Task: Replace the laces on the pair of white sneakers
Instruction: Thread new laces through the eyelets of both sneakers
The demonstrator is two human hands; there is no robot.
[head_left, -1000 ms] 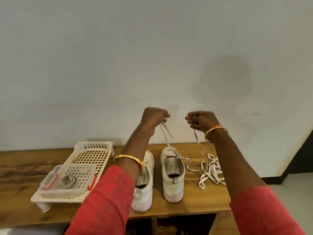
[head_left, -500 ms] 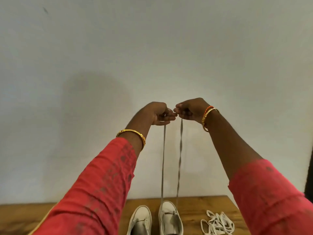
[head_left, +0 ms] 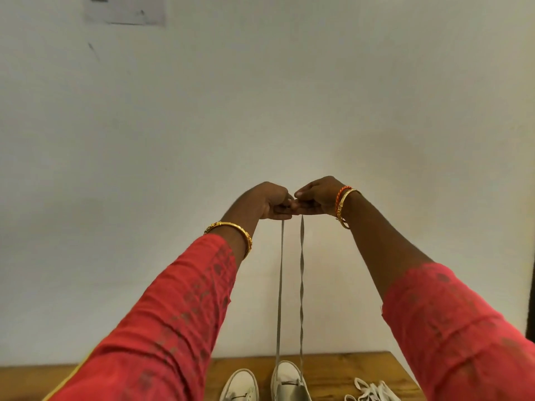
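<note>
Laces come first in this job, and we are only at the start of it. We hold our left hand (head_left: 270,202) and our right hand (head_left: 317,198) up high, close together and touching at the fingertips. Each hand pinches one end of the same lace (head_left: 280,285), so both hands are closed on it. The lace hangs down in two long lines to the right sneaker (head_left: 286,380), which sits on the worktop (head_left: 347,369) far below our hands. We think the lace runs through holes near the toe, but we cannot see them. We think we are pulling the two ends up to make them the same length. The left sneaker (head_left: 240,386) stands just beside it, and we see no lace on the part that shows. A loose pile of white laces (head_left: 372,390) lies on the worktop to the right of the sneakers. So most of the lacing is left to do on both sneakers. The lace looks flat, thin and soft, and one side has a few twists in it. The sneakers look like white cloth with round toes. The worktop is brown wood with lines in it.
</note>
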